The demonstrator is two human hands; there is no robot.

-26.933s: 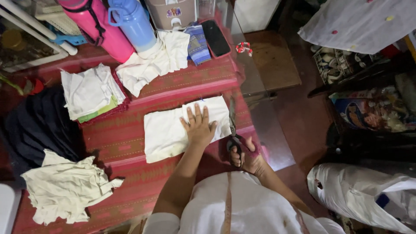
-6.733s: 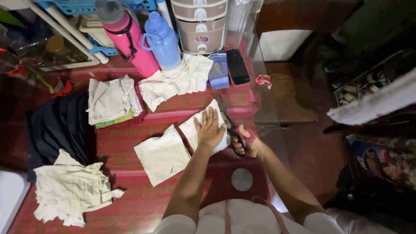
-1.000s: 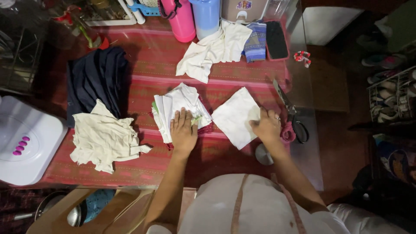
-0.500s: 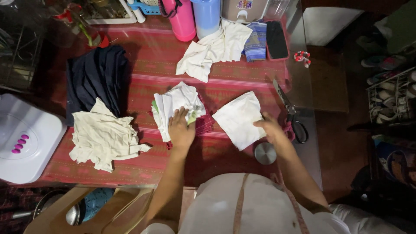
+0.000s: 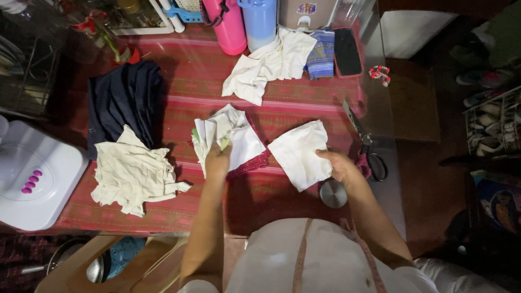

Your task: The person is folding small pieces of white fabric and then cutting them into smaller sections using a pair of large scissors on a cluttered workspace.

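Cream cloth everywhere on the red woven desk (image 5: 184,81). Left hand (image 5: 217,157) closed on a small stack of folded cloth pieces (image 5: 225,133), lifted slightly at the near edge, a green sliver showing among the layers. Right hand (image 5: 339,165) pinching the near corner of a single cut cloth square (image 5: 298,152), lying flat just right of the stack and apart from it. Best handled, probably, by keeping the square taut from that corner and aligning its edges with the stack before laying it down, fingers clear of the folds. Scissors (image 5: 366,144) just beyond the right hand near the desk's right edge, blades pointing away; a round metal lid (image 5: 332,193) close under the wrist. Crumpled cream rags (image 5: 133,171) and a dark navy garment (image 5: 125,103) well to the left; another loose white cloth (image 5: 271,65) further back near the pink bottle (image 5: 228,24). Open room mainly between the stack and the rags.
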